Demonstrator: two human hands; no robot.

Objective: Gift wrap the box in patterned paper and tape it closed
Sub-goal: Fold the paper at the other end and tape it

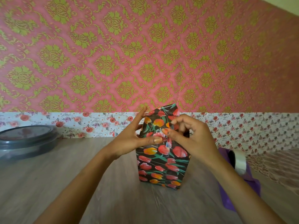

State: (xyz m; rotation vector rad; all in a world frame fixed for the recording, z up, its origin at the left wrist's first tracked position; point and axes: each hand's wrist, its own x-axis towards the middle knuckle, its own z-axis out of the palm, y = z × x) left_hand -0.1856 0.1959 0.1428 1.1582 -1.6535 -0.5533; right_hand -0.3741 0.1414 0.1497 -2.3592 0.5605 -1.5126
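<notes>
A box wrapped in black paper with red and orange tulips [161, 165] stands upright on the wooden table. Its top flap of paper sticks up behind the hands. My left hand [134, 136] has straight fingers along the box's left side, and its thumb presses the front face. My right hand [189, 135] has curled fingers and pinches a small piece of clear tape against the front, right next to the left thumb. A roll of clear tape [239, 160] lies to the right of the box on a purple bag.
A dark round lidded container [27, 139] sits at the left by the wall. A purple plastic bag [249, 185] lies under the tape roll at the right. The wooden table [64, 175] ends at a floral paper strip and a pink patterned wall.
</notes>
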